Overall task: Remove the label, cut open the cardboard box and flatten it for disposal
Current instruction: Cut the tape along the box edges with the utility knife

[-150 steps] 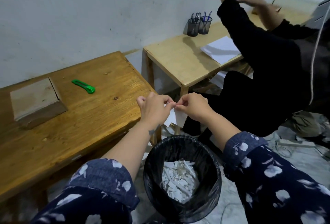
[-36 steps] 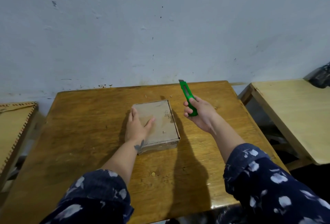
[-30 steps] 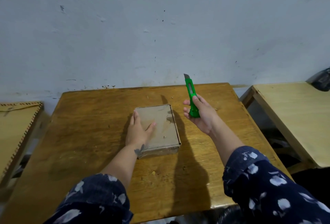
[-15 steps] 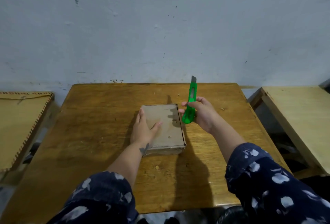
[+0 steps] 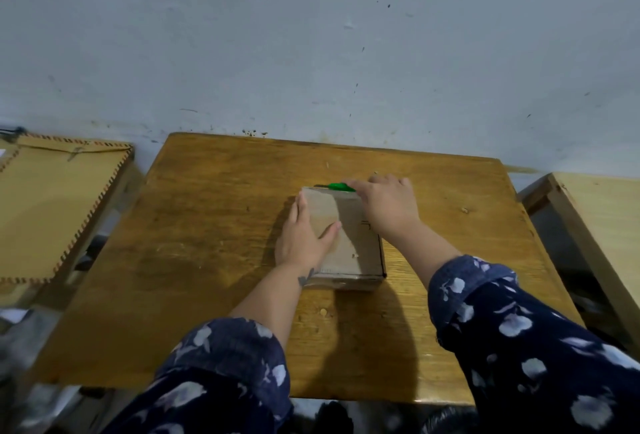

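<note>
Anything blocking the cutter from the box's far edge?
Nothing visible. The right hand holds the green cutter right at the far edge of the cardboard box; the left hand presses the top, nearer the left side.

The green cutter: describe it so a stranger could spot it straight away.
Start at the brown wooden table against the grey wall and find the flat cardboard box near its middle, pinned under the left hand. At the box's far edge, the right hand grips the green cutter, lying along that edge. It is the only bright green thing among browns and greys.
</note>
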`<action>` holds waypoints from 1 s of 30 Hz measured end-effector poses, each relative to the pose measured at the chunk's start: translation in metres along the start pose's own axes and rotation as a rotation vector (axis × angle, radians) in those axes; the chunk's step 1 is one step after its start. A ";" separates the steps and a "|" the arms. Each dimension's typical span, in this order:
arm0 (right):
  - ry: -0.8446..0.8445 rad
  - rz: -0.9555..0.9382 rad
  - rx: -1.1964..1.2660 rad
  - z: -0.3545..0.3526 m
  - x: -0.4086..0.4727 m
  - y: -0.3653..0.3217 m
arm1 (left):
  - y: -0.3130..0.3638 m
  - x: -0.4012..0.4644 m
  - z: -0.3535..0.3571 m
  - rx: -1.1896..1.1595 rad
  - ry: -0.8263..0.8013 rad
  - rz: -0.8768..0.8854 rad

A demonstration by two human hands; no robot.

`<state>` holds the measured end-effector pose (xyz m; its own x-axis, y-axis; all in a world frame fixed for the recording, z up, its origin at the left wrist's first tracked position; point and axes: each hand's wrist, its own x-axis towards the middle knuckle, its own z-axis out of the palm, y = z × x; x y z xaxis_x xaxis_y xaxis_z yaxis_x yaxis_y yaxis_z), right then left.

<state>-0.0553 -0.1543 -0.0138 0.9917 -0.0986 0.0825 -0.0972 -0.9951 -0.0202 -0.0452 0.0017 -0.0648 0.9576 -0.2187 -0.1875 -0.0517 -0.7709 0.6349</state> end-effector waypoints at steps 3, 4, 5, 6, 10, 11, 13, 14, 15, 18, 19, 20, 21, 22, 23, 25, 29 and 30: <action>-0.012 -0.009 -0.040 0.003 0.005 -0.003 | 0.001 0.000 0.000 0.010 -0.002 -0.006; -0.012 -0.011 -0.052 0.004 0.006 -0.003 | 0.001 0.000 0.000 0.013 0.000 -0.009; -0.012 -0.013 -0.062 0.005 0.007 -0.004 | 0.001 0.000 0.000 0.014 0.003 -0.010; -0.010 -0.015 -0.065 0.006 0.008 -0.004 | 0.001 0.000 0.000 0.013 0.004 -0.009; -0.018 -0.015 -0.065 0.007 0.010 -0.004 | -0.001 0.000 0.000 -0.001 -0.008 -0.012; -0.021 -0.015 -0.077 0.007 0.011 -0.005 | -0.001 0.000 0.000 0.001 -0.006 -0.014; -0.023 -0.016 -0.113 0.005 0.012 -0.007 | 0.000 -0.001 0.000 0.012 0.001 -0.012; -0.022 -0.018 -0.129 0.005 0.012 -0.008 | 0.001 -0.002 0.000 0.017 0.002 -0.008; -0.024 -0.024 -0.141 0.004 0.013 -0.009 | 0.001 -0.002 -0.001 0.020 0.001 -0.006; -0.033 -0.036 -0.145 0.002 0.015 -0.007 | 0.002 -0.003 -0.002 0.020 -0.008 -0.006; -0.035 -0.030 -0.129 0.001 0.015 -0.005 | 0.001 -0.002 -0.002 0.021 -0.009 -0.008; -0.035 -0.023 -0.111 0.000 0.015 -0.004 | 0.001 -0.002 -0.002 0.020 -0.009 -0.009; -0.036 -0.020 -0.094 0.000 0.015 -0.004 | 0.001 -0.002 -0.002 0.021 -0.010 -0.011; -0.037 -0.023 -0.082 0.001 0.014 -0.004 | 0.001 -0.001 -0.001 0.022 -0.008 -0.011; -0.040 -0.026 -0.071 0.002 0.013 -0.005 | 0.001 -0.001 -0.001 0.025 -0.007 -0.011; -0.046 -0.023 -0.049 0.004 0.012 -0.007 | 0.001 -0.001 -0.001 0.032 -0.003 -0.012; -0.041 -0.017 -0.056 0.003 0.013 -0.011 | 0.001 0.000 0.000 0.033 0.007 -0.009; -0.041 -0.022 -0.072 0.002 0.014 -0.012 | 0.000 0.000 0.000 0.030 0.006 -0.007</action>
<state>-0.0400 -0.1436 -0.0142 0.9961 -0.0779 0.0413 -0.0800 -0.9954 0.0526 -0.0449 0.0015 -0.0649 0.9596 -0.2096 -0.1877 -0.0531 -0.7900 0.6108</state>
